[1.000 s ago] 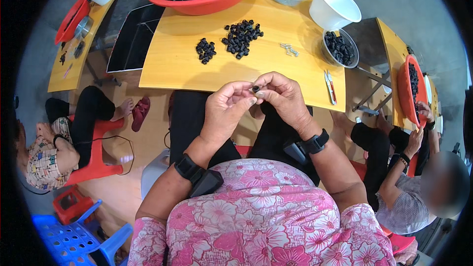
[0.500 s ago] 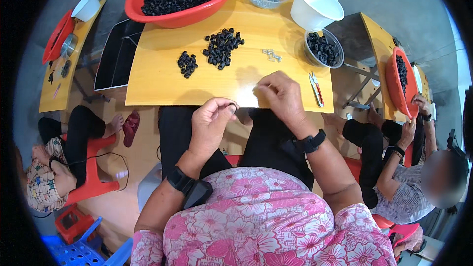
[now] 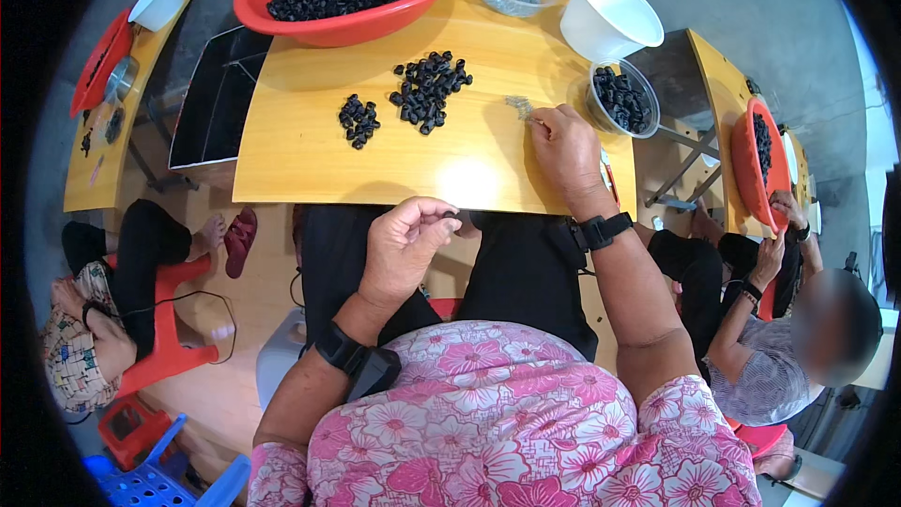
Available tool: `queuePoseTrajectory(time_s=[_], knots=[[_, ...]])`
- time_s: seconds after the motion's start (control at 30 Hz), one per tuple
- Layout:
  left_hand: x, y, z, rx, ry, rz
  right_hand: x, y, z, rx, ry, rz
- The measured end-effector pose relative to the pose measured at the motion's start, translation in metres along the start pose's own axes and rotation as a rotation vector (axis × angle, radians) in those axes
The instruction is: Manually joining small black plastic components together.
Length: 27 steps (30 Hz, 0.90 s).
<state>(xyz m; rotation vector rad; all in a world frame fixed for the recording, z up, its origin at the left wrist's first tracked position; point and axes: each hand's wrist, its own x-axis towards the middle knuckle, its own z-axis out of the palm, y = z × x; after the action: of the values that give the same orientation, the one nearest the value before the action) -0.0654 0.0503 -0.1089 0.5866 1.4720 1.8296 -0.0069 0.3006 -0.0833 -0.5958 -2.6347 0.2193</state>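
Observation:
My left hand (image 3: pixel 408 249) is just off the table's near edge, thumb and fingers pinched on a small black plastic part (image 3: pixel 450 216). My right hand (image 3: pixel 568 155) rests over the tabletop, its fingertips together at a little group of silvery metal pieces (image 3: pixel 516 104) that look like small springs. Whether a piece sits between those fingertips is too small to tell. Two heaps of black parts lie on the wood: a larger heap (image 3: pixel 432 94) and a smaller heap (image 3: pixel 358 122) to its left. Thread snips (image 3: pixel 609 178) with red handles are partly hidden by my right hand.
A big red basin (image 3: pixel 375 33) full of black parts stands at the table's far left. Farther right are a clear tub (image 3: pixel 521 2) of silvery pieces, a white bucket (image 3: pixel 601 23) and a clear bowl (image 3: pixel 648 117) of black parts. Co-workers sit at tables on both sides.
My right hand has moved forward and to the right, from above the near edge to the silvery pieces, covering part of the snips. My left hand keeps its pinch on the black part.

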Motion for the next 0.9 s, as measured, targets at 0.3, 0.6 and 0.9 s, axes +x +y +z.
queuePoseTrajectory(time_s=[0.3,0.6,0.9], knots=[[-0.002,0.001,0.002,-0.018,-0.008,0.024,-0.002,-0.002,-0.003,0.078,-0.056,-0.007],[-0.004,-0.003,0.003,0.07,0.007,-0.038,-0.015,-0.005,-0.003,0.171,-0.099,-0.008],[-0.003,0.001,0.008,0.111,0.029,-0.051,-0.029,-0.016,-0.003,0.302,-0.015,-0.153]])
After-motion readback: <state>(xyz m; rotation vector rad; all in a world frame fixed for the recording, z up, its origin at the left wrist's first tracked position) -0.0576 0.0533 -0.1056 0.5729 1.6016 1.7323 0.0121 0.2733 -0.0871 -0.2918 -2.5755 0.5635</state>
